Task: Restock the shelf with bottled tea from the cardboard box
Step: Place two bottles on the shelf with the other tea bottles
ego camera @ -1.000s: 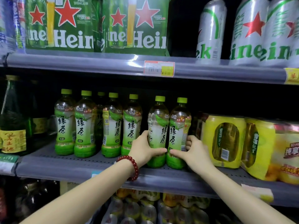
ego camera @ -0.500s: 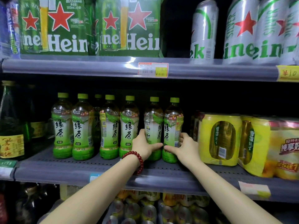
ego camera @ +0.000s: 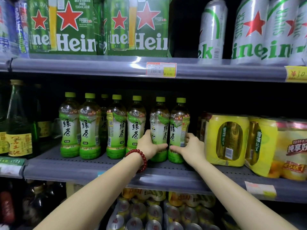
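Several green tea bottles with lime caps stand in a row on the grey middle shelf point(ego camera: 83, 170). My left hand point(ego camera: 149, 146), a red bead bracelet on its wrist, grips the lower part of one tea bottle point(ego camera: 159, 123). My right hand point(ego camera: 191, 147) grips the bottle beside it point(ego camera: 178, 125), the rightmost of the row. Both bottles stand upright on the shelf, touching each other. The cardboard box is out of view.
Yellow shrink-wrapped can packs point(ego camera: 227, 140) sit just right of my right hand. Dark glass bottles point(ego camera: 18, 127) stand at the far left. Green beer packs point(ego camera: 99, 27) and silver cans point(ego camera: 249, 32) fill the upper shelf. More cans point(ego camera: 149, 213) lie below.
Both hands have pushed the two bottles a little deeper into the shelf. The camera has shifted slightly right and down.
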Demonstrator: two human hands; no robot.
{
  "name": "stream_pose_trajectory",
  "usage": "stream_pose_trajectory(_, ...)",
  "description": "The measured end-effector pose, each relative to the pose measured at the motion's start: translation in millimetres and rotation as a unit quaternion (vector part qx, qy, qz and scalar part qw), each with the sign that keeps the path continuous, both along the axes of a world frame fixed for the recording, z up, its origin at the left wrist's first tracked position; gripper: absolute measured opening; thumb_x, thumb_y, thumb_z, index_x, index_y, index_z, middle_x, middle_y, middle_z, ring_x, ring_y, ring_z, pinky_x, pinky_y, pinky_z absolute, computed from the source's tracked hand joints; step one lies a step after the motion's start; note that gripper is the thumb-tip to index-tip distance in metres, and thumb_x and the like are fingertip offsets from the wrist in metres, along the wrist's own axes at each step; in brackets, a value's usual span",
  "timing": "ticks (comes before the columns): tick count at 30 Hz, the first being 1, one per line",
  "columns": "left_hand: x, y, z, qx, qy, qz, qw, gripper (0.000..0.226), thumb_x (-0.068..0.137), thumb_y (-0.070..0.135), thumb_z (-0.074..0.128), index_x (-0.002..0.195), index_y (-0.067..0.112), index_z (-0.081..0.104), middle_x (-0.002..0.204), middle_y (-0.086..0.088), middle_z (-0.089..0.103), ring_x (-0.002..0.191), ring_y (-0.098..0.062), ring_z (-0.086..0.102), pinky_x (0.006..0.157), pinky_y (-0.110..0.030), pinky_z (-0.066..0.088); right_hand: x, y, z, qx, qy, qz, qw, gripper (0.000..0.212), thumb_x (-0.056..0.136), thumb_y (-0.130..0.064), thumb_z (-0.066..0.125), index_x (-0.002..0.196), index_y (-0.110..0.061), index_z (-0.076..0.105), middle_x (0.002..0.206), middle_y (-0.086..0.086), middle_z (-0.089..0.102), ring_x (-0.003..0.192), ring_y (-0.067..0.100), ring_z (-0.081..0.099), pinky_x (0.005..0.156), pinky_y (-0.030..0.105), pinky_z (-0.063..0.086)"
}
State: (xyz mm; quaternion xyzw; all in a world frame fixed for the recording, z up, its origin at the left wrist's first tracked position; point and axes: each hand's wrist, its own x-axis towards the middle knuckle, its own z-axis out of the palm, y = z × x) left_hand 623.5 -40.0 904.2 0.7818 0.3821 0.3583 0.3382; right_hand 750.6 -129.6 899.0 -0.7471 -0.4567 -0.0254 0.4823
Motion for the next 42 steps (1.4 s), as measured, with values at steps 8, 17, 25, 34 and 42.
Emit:
stream_pose_trajectory(8, -4, -5, 1, 0.013, 0.042, 0.009, 0.999, 0.089, 0.075, 0.042, 0.073, 0.144, 0.011, 0.025, 0.139, -0.012, 0.048, 0.124, -0.029, 0.051, 0.102, -0.039, 0.046, -5, -7, 6, -0.058, -0.017, 0.006, 0.998, 0.066, 0.074, -0.033, 0.080, 0.126, -0.006, 0.049, 0.123, 0.011, 0.064, 0.113, 0.027, 0.061, 0.082, 0.025, 0.045)
stream_pose_trajectory(17, -36, -10, 12, 0.086, 0.123, -0.006, 0.989, 0.059, 0.086, 0.030, 0.064, 0.136, 0.007, 0.044, 0.131, -0.012, 0.057, 0.119, -0.024, 0.056, 0.098, -0.030, 0.045, -29, -32, 16, -0.183, -0.057, 0.004, 0.981, 0.032, 0.085, -0.029, 0.070, 0.096, -0.006, 0.052, 0.096, 0.010, 0.061, 0.073, 0.020, 0.056, 0.058, 0.029, 0.047)
stream_pose_trajectory(25, -105, -3, 24, 0.162, 0.119, 0.035, 0.979, 0.030, 0.087, 0.022, 0.062, 0.114, 0.009, 0.065, 0.116, -0.011, 0.067, 0.107, -0.022, 0.062, 0.089, -0.026, 0.047, -89, -31, 31, -0.195, -0.132, 0.082, 0.968, 0.040, 0.082, -0.029, 0.072, 0.106, 0.002, 0.068, 0.101, 0.017, 0.070, 0.091, 0.028, 0.065, 0.080, 0.035, 0.053)
stream_pose_trajectory(34, -261, 14, 15, 0.172, 0.160, 0.194, 0.953, 0.024, 0.084, 0.018, 0.062, 0.104, 0.007, 0.071, 0.109, -0.011, 0.071, 0.105, -0.023, 0.064, 0.084, -0.021, 0.043, -217, 40, 29, -0.168, -0.165, 0.250, 0.939, 0.039, 0.083, -0.027, 0.071, 0.103, 0.006, 0.069, 0.104, 0.021, 0.071, 0.095, 0.030, 0.066, 0.086, 0.040, 0.056)
stream_pose_trajectory(42, -432, 35, -22, 0.108, 0.223, 0.314, 0.917, 0.022, 0.082, 0.017, 0.062, 0.100, 0.006, 0.071, 0.105, -0.013, 0.072, 0.103, -0.028, 0.064, 0.084, -0.028, 0.045, -374, 115, 0, -0.169, -0.184, 0.380, 0.891, 0.035, 0.079, -0.029, 0.071, 0.098, 0.000, 0.072, 0.099, 0.017, 0.073, 0.097, 0.032, 0.067, 0.086, 0.041, 0.054)
